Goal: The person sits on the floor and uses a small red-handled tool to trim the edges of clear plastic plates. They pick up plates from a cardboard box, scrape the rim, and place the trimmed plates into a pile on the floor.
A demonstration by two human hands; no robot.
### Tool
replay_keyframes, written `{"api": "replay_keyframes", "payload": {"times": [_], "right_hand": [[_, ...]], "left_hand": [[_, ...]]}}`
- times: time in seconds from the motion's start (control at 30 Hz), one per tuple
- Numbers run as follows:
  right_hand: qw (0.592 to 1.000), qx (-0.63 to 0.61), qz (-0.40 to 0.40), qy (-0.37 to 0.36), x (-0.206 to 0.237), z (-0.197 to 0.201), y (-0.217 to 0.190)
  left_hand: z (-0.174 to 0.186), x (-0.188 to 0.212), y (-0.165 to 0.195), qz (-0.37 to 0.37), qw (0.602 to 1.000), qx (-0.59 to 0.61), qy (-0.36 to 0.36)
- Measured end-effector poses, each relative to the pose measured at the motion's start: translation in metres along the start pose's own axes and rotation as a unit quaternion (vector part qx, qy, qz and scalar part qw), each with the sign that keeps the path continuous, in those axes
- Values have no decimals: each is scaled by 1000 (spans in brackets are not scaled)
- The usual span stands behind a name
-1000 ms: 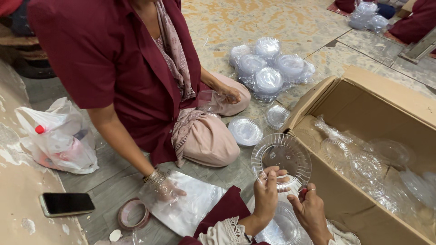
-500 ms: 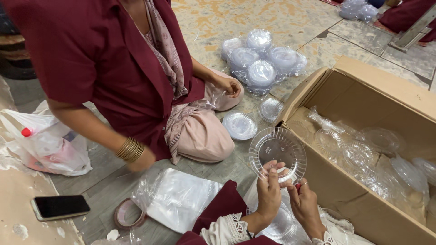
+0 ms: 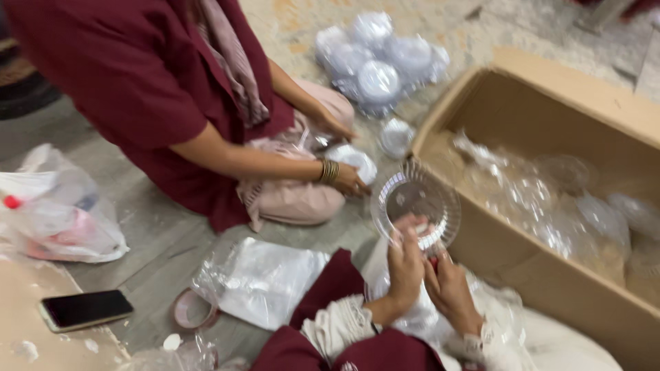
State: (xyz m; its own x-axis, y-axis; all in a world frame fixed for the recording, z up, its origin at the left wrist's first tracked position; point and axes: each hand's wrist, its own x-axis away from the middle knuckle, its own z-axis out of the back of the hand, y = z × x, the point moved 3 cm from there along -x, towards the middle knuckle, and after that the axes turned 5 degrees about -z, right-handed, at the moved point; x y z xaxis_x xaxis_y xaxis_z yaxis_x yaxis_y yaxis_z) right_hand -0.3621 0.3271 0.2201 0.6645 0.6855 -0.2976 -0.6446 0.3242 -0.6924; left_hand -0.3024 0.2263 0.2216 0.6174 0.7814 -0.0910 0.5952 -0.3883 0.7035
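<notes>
Head view, frame blurred by motion. Left hand (image 3: 404, 266) and right hand (image 3: 447, 282) were raised side by side over the lap, both gripping the near rim of a clear plastic plate (image 3: 415, 205) with a ridged edge; the plate stood tilted, almost upright, just beside the near wall of the open cardboard box (image 3: 550, 103). Left fingers were curled onto the rim with the thumb pressing its face; right fingers were closed on the lower edge, where something small and red showed, too blurred to identify. Loose clear wrapping (image 3: 426, 309) lay under the wrists. A co-worker's hand (image 3: 350, 182), bangles at the wrist, rested near a small white lid (image 3: 354, 159), well clear of the plate. A bundle of bagged clear containers (image 3: 381, 58) lay further off; a flat plastic bag (image 3: 265, 278), a tape roll (image 3: 192, 309) and a phone (image 3: 86, 309) lay on the floor to the left. Judged risks: thin plastic held at one edge only could flex and crack or slip; the plate stood close enough to the box wall to knock it; the wrapping underneath could snag the fingers.
</notes>
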Motion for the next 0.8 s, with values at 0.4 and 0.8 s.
{"api": "replay_keyframes", "payload": {"times": [0.4,0.8], "right_hand": [[990,-32,-80,114,72,98,39],[986,-138,-59,68,68,99,52]], "left_hand": [[18,3,69,113,969,-150,-164],[8,1,83,194,916,-252,-245]]}}
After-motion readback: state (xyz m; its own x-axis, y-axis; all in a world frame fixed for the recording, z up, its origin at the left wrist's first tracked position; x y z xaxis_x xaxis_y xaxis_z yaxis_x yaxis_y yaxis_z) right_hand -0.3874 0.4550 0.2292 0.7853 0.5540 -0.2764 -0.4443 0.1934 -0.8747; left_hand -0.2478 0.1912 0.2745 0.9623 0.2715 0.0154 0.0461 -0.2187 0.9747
